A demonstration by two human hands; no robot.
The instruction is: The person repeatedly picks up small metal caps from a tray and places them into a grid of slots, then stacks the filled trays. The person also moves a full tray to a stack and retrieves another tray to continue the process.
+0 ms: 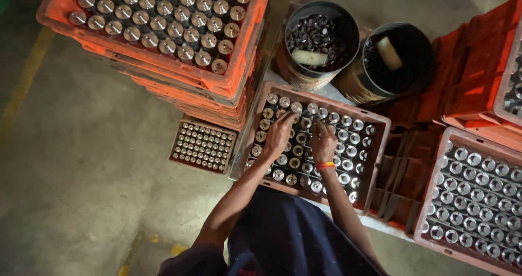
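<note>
Both hands are down in the orange compartment crate (380,125) at centre, which is packed with upright round metal parts (348,120). The left hand (279,136) has fingers curled onto a part near the far-left rows, seemingly pinched on it, though the exact grip is too small to confirm; the right hand (323,144), with an orange wristband (325,165), has its fingertips pressed together on a part mid-crate, contact hidden by the fingers. Risks, as I judge it: the parts sit tight in their cells, so a tilted part could jam against a divider or knock its neighbour; a slippery metal part could drop back and dent another; the crate seems to overhang its support at the near edge, so leaning on it could tip it. A tall stack of orange crates (163,77) far left carries a full top layer and could shift if bumped. Packages: a small tray of tiny parts (203,146) sits on the floor to the left, two dark round buckets (321,42) holding loose parts and a pale cylinder stand far centre, and another full orange crate (473,200) is near right. No readable labels; a yellow floor line (24,80) runs far left.
</note>
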